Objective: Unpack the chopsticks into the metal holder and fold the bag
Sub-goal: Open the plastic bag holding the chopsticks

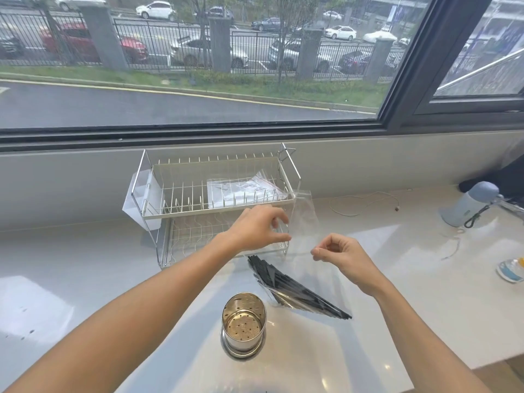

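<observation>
A clear plastic bag [304,219] is held up above the counter in front of the dish rack. My left hand [259,228] pinches its left edge and my right hand [338,255] pinches its lower right edge. Below the hands lies a bundle of black chopsticks [295,289] on the counter, partly wrapped in clear film. The round metal holder [243,326] with a perforated bottom stands upright near the front of the counter, and nothing is inside it.
A two-tier wire dish rack [215,194] stands against the window sill with clear plastic packaging [243,191] in its top tier. A pale blue bottle [470,207] lies at the right, a white cable [365,202] beside it, and a small blue-and-white object [510,269] at the far right edge.
</observation>
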